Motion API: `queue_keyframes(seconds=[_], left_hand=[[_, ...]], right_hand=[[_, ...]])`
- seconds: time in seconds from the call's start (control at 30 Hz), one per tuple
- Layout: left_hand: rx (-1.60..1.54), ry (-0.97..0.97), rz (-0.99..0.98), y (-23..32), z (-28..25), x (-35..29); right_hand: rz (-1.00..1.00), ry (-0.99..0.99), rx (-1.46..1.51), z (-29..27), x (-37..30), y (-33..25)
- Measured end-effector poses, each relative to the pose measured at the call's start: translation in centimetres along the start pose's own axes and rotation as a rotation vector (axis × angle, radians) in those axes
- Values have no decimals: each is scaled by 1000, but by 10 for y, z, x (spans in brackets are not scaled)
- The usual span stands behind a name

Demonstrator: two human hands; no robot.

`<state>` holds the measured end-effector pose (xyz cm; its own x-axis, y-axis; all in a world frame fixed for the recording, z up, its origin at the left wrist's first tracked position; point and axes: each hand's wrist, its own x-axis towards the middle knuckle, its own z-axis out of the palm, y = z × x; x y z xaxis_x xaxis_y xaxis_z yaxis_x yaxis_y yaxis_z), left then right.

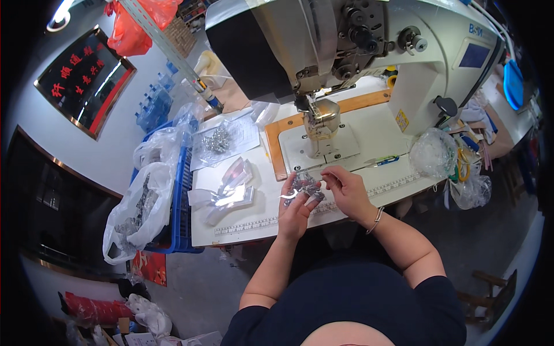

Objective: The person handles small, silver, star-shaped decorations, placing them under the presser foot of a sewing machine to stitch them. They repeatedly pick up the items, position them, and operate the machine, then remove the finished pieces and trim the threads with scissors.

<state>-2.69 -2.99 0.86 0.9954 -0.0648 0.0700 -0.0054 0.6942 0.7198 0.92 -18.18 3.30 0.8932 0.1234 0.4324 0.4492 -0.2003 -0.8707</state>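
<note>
Close to the table's front edge, my left hand [293, 216] is closed round a clear plastic bag with small grey and silvery pieces [304, 182]. Its thumb lies across the near side, and the exact kind of pieces is too small to tell. Just right of the bag is my right hand [351, 195], thumb and fingertips pinched together by the bag's edge; what they grip, if anything, is hidden. Straight ahead of both hands stands the sewing machine's bed [294, 151]. Flat clear plastic bags [231, 193] lie to the left of my left hand.
The white sewing machine [424, 81] overhangs the table. Small silvery pieces [216, 140] lie heaped at the back left. A blue crate [180, 210] with white plastic bags [156, 176] adjoins the left edge. Snips [384, 161] and a plastic bundle [433, 153] lie right.
</note>
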Motion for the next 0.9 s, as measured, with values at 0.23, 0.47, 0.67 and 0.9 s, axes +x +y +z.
queue_keyframes(seconds=[0.23,0.47,0.67,0.9], left_hand=[[34,-22,-44,-5,-5,-3],[9,162,-10,-13,2,-6],[25,118,42,-5,12,-16],[43,110,39,2,15,-22]], right_hand=[[336,-83,404,-9,3,2],[300,-125,277,-5,4,-11],[210,-52,179,0,-3,-15],[208,-66,227,-3,-4,-14]])
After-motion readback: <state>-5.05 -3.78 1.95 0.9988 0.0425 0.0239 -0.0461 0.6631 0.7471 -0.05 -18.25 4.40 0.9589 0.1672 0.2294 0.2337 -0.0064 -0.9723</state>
